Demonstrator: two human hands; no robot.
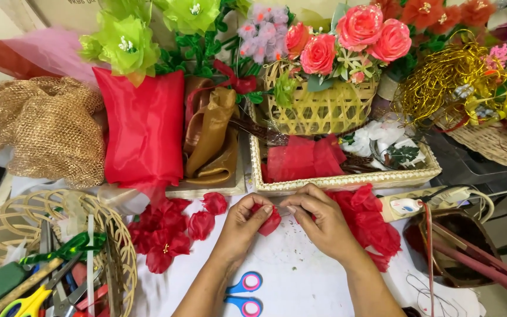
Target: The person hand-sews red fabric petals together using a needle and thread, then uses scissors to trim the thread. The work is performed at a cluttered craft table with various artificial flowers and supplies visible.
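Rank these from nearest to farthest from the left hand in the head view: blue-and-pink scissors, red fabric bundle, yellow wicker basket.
1. Blue-and-pink scissors, just below the left hand.
2. Red fabric bundle, up and to its left.
3. Yellow wicker basket, farther back, to its right.

White tabletop open below; tray blocks beyond

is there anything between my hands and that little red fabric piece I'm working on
No, nothing visible. Your left hand and right hand both already pinch the red fabric piece directly, over the white table. The scissors lie nearer you, clear of it.
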